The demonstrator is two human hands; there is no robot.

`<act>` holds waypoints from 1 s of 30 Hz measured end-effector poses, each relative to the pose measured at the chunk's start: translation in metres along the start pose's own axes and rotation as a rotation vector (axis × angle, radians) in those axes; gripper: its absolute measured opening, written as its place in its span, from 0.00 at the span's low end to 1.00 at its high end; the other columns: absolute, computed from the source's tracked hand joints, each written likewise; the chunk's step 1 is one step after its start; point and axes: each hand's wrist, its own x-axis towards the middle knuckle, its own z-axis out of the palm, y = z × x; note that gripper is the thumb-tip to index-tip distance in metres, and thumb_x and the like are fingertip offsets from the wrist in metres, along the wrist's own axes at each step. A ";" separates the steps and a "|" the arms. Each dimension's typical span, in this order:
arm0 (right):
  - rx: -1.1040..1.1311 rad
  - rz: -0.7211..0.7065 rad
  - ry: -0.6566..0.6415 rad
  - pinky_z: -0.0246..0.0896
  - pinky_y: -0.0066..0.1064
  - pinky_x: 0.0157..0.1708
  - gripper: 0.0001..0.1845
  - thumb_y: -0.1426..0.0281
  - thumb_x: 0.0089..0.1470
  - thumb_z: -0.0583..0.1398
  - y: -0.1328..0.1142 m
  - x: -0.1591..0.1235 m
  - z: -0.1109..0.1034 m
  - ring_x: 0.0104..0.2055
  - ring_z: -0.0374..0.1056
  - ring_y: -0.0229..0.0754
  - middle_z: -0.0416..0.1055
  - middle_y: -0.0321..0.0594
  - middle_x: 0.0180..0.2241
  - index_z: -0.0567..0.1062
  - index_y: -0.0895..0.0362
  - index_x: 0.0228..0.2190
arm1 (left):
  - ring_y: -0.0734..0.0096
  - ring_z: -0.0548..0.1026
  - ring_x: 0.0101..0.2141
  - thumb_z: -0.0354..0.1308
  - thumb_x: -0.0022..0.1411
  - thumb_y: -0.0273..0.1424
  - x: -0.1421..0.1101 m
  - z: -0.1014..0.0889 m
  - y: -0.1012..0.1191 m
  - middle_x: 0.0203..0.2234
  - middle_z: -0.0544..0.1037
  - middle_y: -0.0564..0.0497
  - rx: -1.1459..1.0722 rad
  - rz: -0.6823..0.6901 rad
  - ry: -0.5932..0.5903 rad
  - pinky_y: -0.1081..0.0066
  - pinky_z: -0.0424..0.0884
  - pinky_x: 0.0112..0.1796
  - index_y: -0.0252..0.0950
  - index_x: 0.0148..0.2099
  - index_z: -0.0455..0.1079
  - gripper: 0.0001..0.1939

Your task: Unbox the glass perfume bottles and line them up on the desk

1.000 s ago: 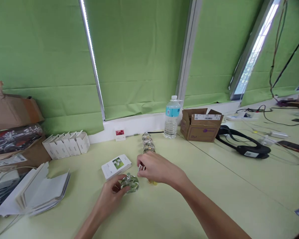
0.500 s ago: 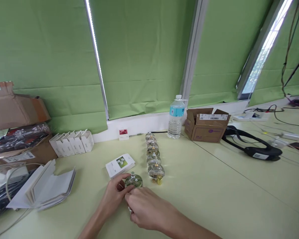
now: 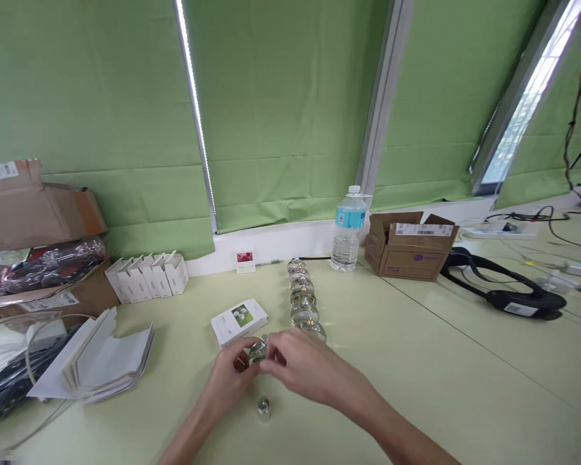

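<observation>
My left hand curls its fingers round the left side of a small round glass perfume bottle with a silver neck. From the right, my right hand has its thumb and fingers bent closed against the same bottle, covering that side of it. On the table just in front of the hands stands a small shiny silver cap. A white box with a flower picture lies behind my left hand. Behind my right hand, a row of similar glass bottles runs away toward the wall.
Several white boxes stand at the left, beside stacked cartons. Opened white paper packaging lies nearer. A water bottle, a brown carton and a black headset are at the right. A small card leans by the wall.
My right hand has lifted away from the near side of the bottle to its right side. The silver cap now stands uncovered on the table. The view has shifted slightly.
</observation>
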 end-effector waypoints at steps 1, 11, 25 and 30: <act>0.001 0.035 0.045 0.50 0.29 0.28 0.12 0.64 0.59 0.54 0.001 0.003 -0.002 0.33 0.69 0.42 0.74 0.40 0.31 0.75 0.56 0.34 | 0.73 0.66 0.26 0.59 0.56 0.37 0.000 0.000 0.001 0.31 0.76 0.52 0.009 0.010 -0.002 0.74 0.63 0.28 0.38 0.46 0.73 0.15; -0.011 0.085 0.126 0.50 0.28 0.30 0.07 0.70 0.57 0.55 0.000 0.023 0.020 0.36 0.68 0.42 0.74 0.41 0.34 0.74 0.57 0.33 | 0.74 0.63 0.24 0.59 0.57 0.39 -0.001 0.004 0.002 0.26 0.72 0.55 0.046 0.042 -0.030 0.74 0.59 0.26 0.38 0.49 0.70 0.18; 0.037 0.034 0.170 0.49 0.27 0.29 0.15 0.71 0.58 0.53 0.006 0.030 0.023 0.30 0.66 0.38 0.74 0.39 0.28 0.74 0.58 0.24 | 0.71 0.64 0.27 0.55 0.61 0.39 -0.003 0.009 0.002 0.28 0.72 0.53 0.160 0.119 -0.019 0.73 0.58 0.28 0.38 0.45 0.70 0.13; 0.046 0.030 0.152 0.50 0.27 0.28 0.18 0.72 0.58 0.51 0.009 0.031 0.025 0.26 0.65 0.37 0.74 0.39 0.24 0.74 0.58 0.21 | 0.71 0.64 0.27 0.54 0.62 0.39 -0.003 0.008 0.004 0.29 0.73 0.52 0.189 0.109 -0.034 0.73 0.58 0.28 0.39 0.48 0.69 0.15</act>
